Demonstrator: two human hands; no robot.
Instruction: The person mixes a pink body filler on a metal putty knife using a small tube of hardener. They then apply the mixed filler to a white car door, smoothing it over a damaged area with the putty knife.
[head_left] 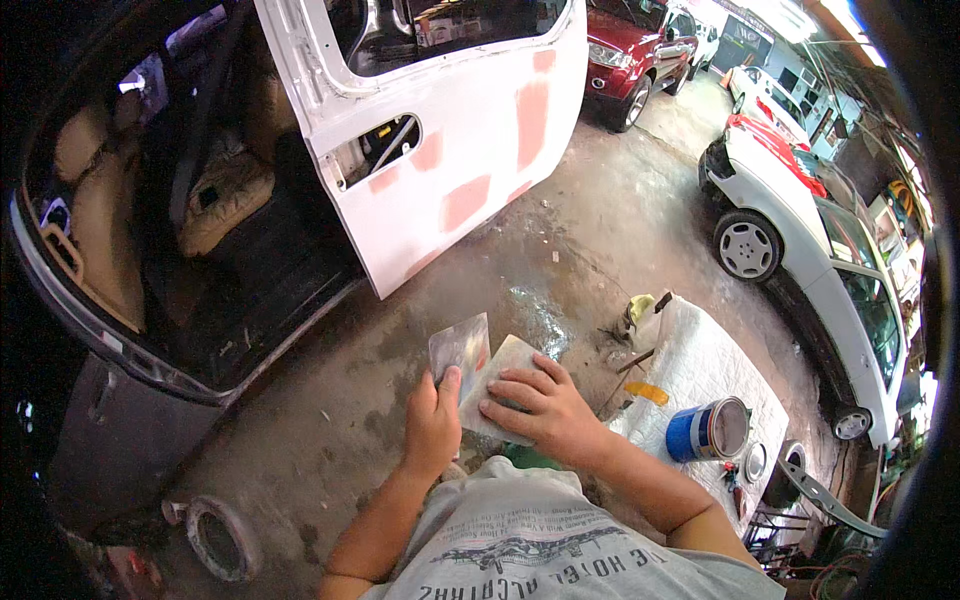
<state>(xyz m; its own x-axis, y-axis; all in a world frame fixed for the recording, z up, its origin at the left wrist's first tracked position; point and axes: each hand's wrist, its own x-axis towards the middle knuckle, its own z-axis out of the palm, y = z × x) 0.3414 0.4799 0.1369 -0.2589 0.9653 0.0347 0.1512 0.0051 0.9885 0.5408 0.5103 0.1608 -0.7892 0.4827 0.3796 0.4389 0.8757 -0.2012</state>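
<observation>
My left hand point(435, 423) is closed round the lower end of a thin grey plate point(459, 344), its thumb flat on the face. Reddish and yellowish smears mark that plate near its right edge. Just beside it, my right hand point(538, 402) grips a pale, square-cornered flat board point(512, 358), fingers spread over its face. The two flat pieces sit close together in front of my chest; whether their edges touch I cannot tell. Beyond them a white vehicle door point(470, 120) hangs open, with several pink patches on its outer skin.
On my right, a table under a white sheet point(705, 355) carries a blue can point(708, 430), a yellow-orange flat piece point(647, 393) and a round lid point(755, 462). A white car point(800, 210) and a red vehicle point(640, 50) stand farther off. A ring-shaped object point(222, 540) lies lower left.
</observation>
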